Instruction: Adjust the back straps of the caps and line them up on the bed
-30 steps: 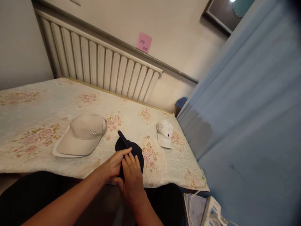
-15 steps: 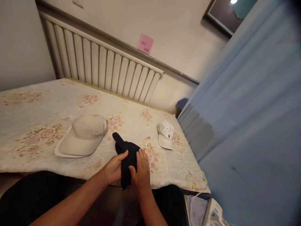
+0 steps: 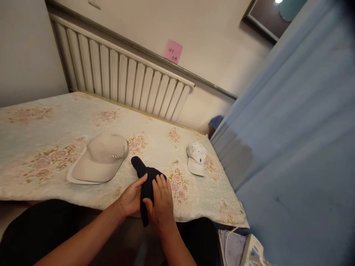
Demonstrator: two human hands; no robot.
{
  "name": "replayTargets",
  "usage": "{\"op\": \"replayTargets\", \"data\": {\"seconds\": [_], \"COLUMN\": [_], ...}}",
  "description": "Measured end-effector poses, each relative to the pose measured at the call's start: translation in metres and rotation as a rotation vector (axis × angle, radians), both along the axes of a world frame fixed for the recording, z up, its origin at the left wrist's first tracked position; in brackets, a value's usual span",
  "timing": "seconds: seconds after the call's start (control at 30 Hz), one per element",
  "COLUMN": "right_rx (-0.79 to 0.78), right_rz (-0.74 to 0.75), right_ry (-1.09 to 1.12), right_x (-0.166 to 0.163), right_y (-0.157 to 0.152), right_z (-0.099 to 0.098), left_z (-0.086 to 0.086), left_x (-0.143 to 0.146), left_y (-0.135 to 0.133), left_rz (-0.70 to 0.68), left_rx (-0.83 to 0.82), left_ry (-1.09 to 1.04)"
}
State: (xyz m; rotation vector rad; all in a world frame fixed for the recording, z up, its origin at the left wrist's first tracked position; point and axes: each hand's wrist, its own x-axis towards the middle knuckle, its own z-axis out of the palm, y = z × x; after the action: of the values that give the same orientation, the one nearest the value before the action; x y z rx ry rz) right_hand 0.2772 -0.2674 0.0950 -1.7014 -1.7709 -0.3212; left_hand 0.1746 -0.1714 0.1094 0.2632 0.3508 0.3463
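A dark navy cap lies folded at the near edge of a table covered with a floral cloth. My left hand grips its left side, thumb on top. My right hand is wrapped over its right side, fingers pressed on the fabric. The cap's lower end hangs off the table edge between both hands. A beige cap rests to the left of it. A small white cap lies to the right, near the table's right edge.
A white slatted radiator cover runs along the wall behind the table, with a pink sticky note above it. A blue curtain hangs at the right. A white iron on a pad sits on the floor, bottom right.
The dark cap has been squeezed narrower between my hands. My right hand shifted from flat on top of it to clasping its right side, and the cap's brim moved slightly left.
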Motion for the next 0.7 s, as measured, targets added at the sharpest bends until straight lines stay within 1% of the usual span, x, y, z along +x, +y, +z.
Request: {"op": "replayTargets", "data": {"seconds": [0.1,0.23,0.33,0.4,0.53,0.63,0.7], "right_rx": [-0.001,-0.019,-0.020,-0.016,-0.003,0.017,0.054], "right_rz": [0.012,0.010,0.014,0.016,-0.004,-0.042,-0.073], "right_ry": [-0.026,-0.020,-0.017,-0.018,0.007,0.050,0.096], "right_x": [-0.003,-0.006,-0.007,-0.006,0.000,0.007,0.010], "right_y": [-0.001,-0.002,-0.002,-0.002,-0.003,-0.005,-0.007], "right_z": [0.000,0.001,0.002,0.002,0.003,0.006,0.009], "left_z": [0.001,0.004,0.008,0.010,0.016,0.022,0.027], "left_x": [0.002,0.007,0.009,0.009,0.009,0.013,0.017], "left_y": [0.011,0.022,0.026,0.025,0.018,0.009,0.002], "left_rz": [0.000,-0.079,-0.132,-0.124,-0.029,0.083,0.176], "left_rx": [0.022,0.056,0.086,0.101,0.141,0.173,0.200], "left_ry": [0.050,0.101,0.150,0.180,0.209,0.246,0.230]}}
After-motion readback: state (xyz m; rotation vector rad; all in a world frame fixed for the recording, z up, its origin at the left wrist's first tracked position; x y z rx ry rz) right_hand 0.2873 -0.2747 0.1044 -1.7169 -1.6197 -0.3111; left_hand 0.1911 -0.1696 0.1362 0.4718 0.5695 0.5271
